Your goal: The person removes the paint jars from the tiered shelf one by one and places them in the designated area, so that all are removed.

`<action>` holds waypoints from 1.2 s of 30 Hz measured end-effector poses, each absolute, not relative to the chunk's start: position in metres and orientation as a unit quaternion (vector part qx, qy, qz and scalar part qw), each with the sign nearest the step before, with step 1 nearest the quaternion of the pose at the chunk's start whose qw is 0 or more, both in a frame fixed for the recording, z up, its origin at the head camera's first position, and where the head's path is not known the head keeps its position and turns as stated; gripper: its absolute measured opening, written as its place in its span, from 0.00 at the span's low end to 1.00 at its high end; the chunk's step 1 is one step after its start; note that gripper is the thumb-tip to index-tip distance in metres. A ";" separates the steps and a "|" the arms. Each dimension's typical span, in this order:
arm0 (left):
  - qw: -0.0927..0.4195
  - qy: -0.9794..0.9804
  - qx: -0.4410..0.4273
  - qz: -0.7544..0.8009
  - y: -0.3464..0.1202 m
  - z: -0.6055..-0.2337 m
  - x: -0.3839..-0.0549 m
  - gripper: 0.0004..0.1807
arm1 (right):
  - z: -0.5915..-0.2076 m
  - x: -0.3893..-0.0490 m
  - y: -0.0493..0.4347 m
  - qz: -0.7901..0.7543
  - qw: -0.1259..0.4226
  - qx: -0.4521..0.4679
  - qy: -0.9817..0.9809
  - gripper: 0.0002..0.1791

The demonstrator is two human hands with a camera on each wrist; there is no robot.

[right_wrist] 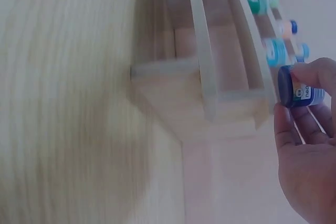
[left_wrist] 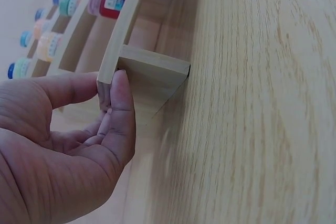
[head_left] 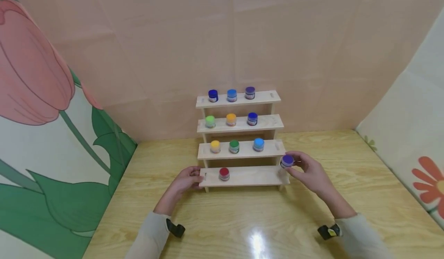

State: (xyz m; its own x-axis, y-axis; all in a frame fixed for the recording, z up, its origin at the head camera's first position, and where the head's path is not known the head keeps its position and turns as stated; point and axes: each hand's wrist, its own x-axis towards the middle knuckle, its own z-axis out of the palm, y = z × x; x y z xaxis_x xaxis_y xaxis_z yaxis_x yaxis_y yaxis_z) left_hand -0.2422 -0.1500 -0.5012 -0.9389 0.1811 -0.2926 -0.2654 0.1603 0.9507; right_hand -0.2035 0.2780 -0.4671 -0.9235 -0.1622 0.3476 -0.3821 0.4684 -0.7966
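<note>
A wooden stepped rack [head_left: 256, 177] with four shelves stands on the table. My left hand [head_left: 187, 180] grips the left end of its lowest shelf [left_wrist: 122, 35], thumb on one face and fingers on the other. Between thumb and fingers of my right hand [head_left: 310, 172] is a small paint jar with a purple lid [head_left: 287, 161], held up near the rack's right side, above the bottom shelf's end. In the right wrist view that jar [right_wrist: 300, 88] shows its printed label. A red jar [head_left: 224, 174] stands alone on the lowest shelf, left of the middle.
Three jars stand on each upper shelf: yellow [head_left: 215, 147], green [head_left: 234, 147] and light blue [head_left: 258, 144] on the second from the bottom. A pinkish backdrop [head_left: 229, 39] rises behind the table [head_left: 222, 224]. Flower-printed panels [head_left: 34, 66] flank it on both sides.
</note>
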 end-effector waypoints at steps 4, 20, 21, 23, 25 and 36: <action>0.175 0.738 -0.026 0.651 -0.150 -0.502 -0.243 0.29 | -0.466 -0.208 0.292 0.480 0.115 0.152 -0.856 0.25; 0.173 0.740 -0.035 0.649 -0.150 -0.498 -0.244 0.27 | -0.478 -0.249 0.332 0.479 0.078 0.082 -0.871 0.32; 0.173 0.740 -0.033 0.649 -0.150 -0.498 -0.244 0.28 | -0.480 -0.252 0.335 0.475 0.075 0.077 -0.873 0.33; 0.174 0.740 -0.032 0.649 -0.151 -0.500 -0.244 0.28 | -0.483 -0.258 0.339 0.473 0.068 0.070 -0.876 0.33; 0.175 0.739 -0.031 0.650 -0.151 -0.500 -0.245 0.28 | -0.487 -0.263 0.343 0.471 0.060 0.066 -0.877 0.34; 0.180 0.737 -0.026 0.651 -0.152 -0.502 -0.243 0.28 | -0.504 -0.285 0.356 0.479 0.024 0.027 -0.877 0.36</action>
